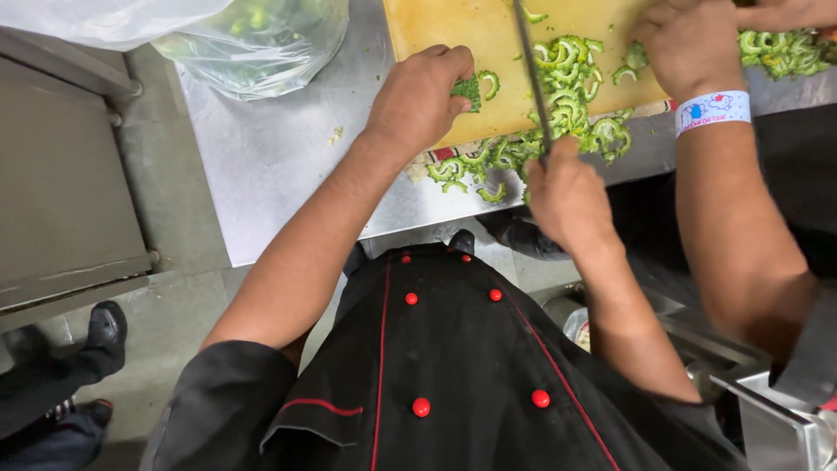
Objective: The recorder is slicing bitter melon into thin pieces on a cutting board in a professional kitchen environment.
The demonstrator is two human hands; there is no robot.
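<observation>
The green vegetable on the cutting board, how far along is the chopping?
Mostly done, it seems: a pile of cut green slices covers the yellow cutting board and spills over its near edge. In hand: the left hand pins a small uncut piece while the right hand holds the knife. Only that piece looks left.
</observation>
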